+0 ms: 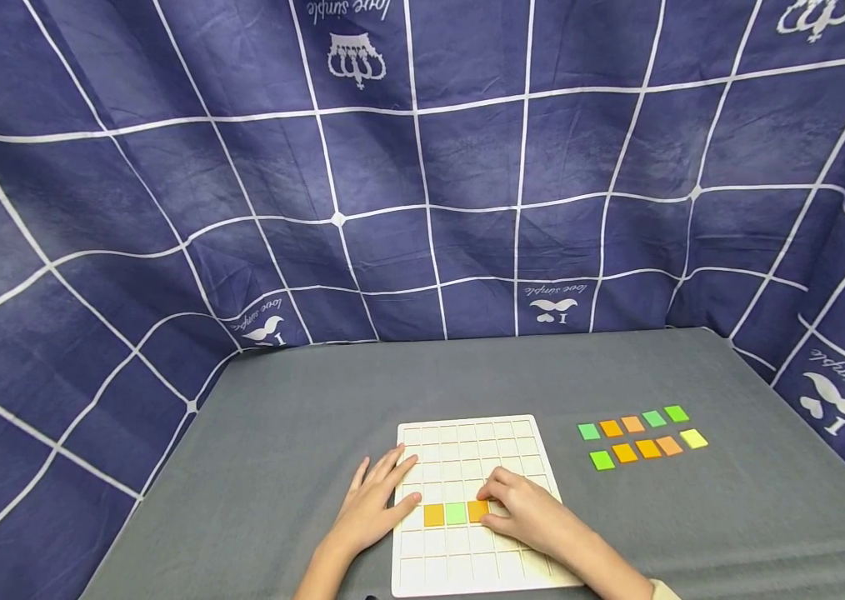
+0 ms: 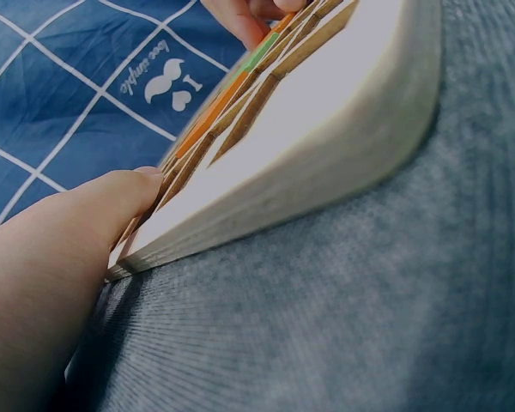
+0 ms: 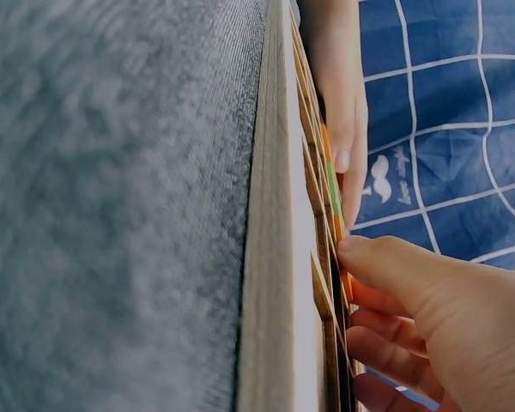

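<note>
A cream board [image 1: 467, 568] with a grid of square recesses lies on the grey cloth. In one of its rows sit an orange tile [image 1: 433, 515], a light green tile [image 1: 456, 513] and a second orange tile [image 1: 477, 511], side by side. My right hand [image 1: 527, 512] pinches that second orange tile between thumb and index finger, partly covering it. With fingers spread, my left hand [image 1: 370, 510] rests on the board's left edge. The right wrist view shows the right thumb [image 3: 382, 262] at the tile's edge, the other fingers loosely curled.
Right of the board, loose square tiles lie in two slanted rows on the grey cloth [image 1: 317, 400], among them a bright green tile [image 1: 602, 460], a peach tile [image 1: 668, 446] and a yellow tile [image 1: 693, 438]. A blue curtain [image 1: 467, 167] with white lines surrounds the table.
</note>
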A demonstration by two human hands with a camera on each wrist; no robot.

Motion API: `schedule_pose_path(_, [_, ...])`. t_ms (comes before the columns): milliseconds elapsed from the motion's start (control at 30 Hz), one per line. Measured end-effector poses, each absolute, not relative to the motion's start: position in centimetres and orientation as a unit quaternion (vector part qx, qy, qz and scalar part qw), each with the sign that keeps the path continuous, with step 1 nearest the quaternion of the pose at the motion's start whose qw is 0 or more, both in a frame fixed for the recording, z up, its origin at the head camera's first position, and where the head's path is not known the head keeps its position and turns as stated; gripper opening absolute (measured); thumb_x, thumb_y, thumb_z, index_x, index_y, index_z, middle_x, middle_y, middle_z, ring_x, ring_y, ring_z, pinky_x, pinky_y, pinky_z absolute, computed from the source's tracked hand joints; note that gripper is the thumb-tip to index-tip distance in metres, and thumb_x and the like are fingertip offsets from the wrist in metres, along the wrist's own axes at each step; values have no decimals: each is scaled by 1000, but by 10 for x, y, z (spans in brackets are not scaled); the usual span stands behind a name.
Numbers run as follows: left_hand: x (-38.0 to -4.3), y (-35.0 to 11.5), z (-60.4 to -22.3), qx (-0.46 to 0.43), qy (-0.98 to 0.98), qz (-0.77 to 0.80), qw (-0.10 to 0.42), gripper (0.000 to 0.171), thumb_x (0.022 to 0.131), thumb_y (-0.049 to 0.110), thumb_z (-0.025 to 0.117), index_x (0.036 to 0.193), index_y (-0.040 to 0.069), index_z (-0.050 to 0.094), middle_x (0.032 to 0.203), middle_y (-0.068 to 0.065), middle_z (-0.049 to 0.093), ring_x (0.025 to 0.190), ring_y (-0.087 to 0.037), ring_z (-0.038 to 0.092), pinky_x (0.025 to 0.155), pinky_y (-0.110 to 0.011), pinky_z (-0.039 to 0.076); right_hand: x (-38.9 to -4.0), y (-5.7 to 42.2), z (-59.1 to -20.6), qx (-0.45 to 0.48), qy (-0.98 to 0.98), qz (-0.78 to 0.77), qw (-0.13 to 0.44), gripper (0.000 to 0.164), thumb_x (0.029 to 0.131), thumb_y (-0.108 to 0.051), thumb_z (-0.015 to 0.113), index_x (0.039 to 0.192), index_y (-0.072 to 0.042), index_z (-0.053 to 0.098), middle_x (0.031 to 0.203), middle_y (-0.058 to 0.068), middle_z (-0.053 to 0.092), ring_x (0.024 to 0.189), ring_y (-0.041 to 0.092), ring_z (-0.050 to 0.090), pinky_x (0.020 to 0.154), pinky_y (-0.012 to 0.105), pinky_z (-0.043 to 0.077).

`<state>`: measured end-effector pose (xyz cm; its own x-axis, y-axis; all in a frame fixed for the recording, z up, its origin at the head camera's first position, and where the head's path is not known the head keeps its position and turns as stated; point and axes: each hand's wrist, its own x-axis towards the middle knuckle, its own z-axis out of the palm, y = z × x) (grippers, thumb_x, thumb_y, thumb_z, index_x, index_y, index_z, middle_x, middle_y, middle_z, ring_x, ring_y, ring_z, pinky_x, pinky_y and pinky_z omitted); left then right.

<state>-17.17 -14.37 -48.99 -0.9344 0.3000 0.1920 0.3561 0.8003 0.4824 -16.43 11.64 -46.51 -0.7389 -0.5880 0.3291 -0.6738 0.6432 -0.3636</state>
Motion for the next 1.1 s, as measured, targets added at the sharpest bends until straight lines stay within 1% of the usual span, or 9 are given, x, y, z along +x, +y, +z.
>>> schedule_pose_path(300, [-172,-144,-491,-173,-948,-263,53,56,86,52,49,134,23,46,145,-1,37,134,-23,34,111,-49,10,-162,117,-466,352,-901,229,106,13,75,-22,71,85,-15,66,84,-12,55,73,-2,51,66,18,48])
schedule_pose_path(700, [-171,-143,-490,-171,-948,-264,48,56,86,50,50,134,23,46,146,-1,36,134,-23,33,111,-49,10,-162,115,-465,348,-905,214,118,13,74,-22,71,83,-17,65,82,-13,55,72,-1,51,64,18,48])
schedule_pose_path(933, [-171,-144,-490,-171,-948,-264,46,55,86,50,50,134,23,45,146,-1,36,135,-23,33,112,-49,9,-162,119,-464,353,-900,225,123,12,74,-23,71,83,-19,65,82,-15,55,71,-4,49,63,15,46])
schedule_pose_path(1100, [-171,-144,-490,-171,-948,-262,52,55,86,50,50,134,23,46,145,-1,37,134,-23,34,111,-49,10,-163,126,-459,370,-887,244,130,13,75,-23,71,85,-19,65,83,-15,57,73,-4,51,65,14,46])
